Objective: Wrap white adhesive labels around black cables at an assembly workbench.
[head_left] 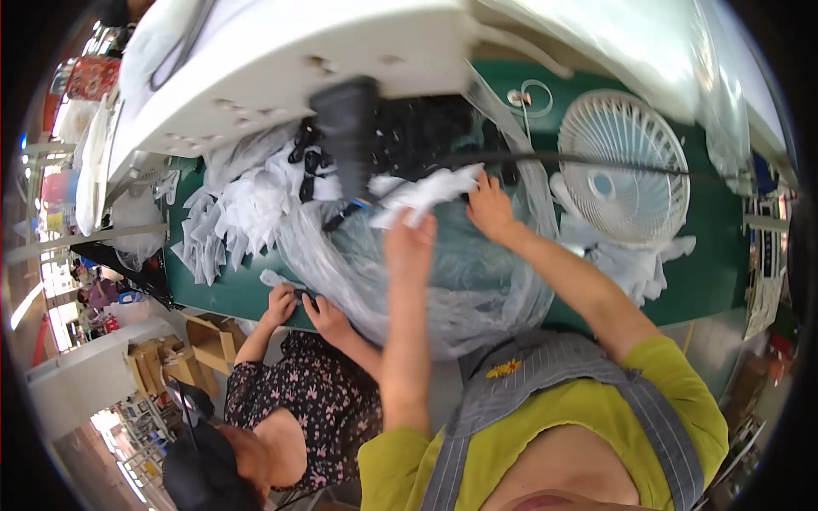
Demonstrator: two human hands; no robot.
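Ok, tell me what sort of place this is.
Probably a small garment or packing workshop: a green worktable heaped with white cloth pieces, a big clear plastic bag, and a co-worker's hands busy alongside.

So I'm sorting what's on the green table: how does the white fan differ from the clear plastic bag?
The white fan is rigid, round and slatted, and no hand touches it. The clear plastic bag is soft, crumpled and see-through, and the left hand and right hand are over it, by a white cloth. Both sit on the green table.

You see one round white plastic fan [625,166], one large clear plastic bag [460,281], one green-topped table [230,289], and four hands in total.
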